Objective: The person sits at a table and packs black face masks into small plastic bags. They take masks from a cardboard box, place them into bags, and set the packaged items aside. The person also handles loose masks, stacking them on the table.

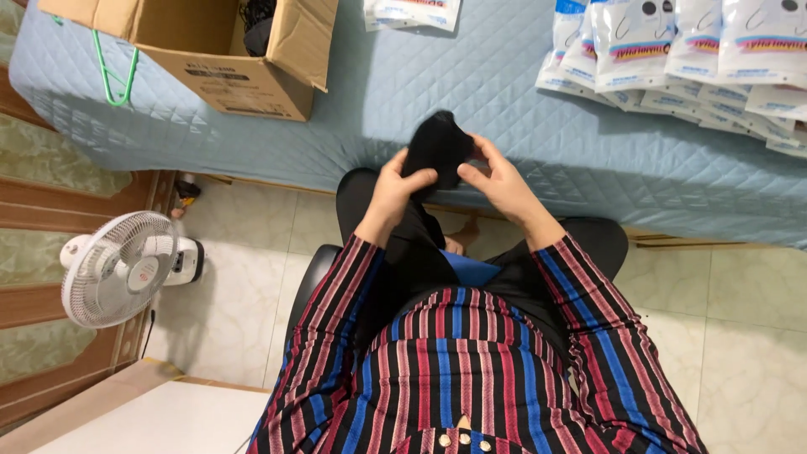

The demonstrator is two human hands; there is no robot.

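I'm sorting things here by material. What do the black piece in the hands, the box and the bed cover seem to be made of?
Black piece, held by the left hand and right hand: likely soft matte fabric, as it droops and folds.
Box: brown cardboard, with bent flaps and raw edges.
Bed cover: pale blue quilted textile, shown by its stitched diamond pattern.

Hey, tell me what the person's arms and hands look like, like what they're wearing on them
Both arms wear long sleeves of a shirt striped lengthwise in black, red, pink and blue, ending at the wrists. The left hand and right hand are bare: no gloves, and no rings or watch that can be seen.
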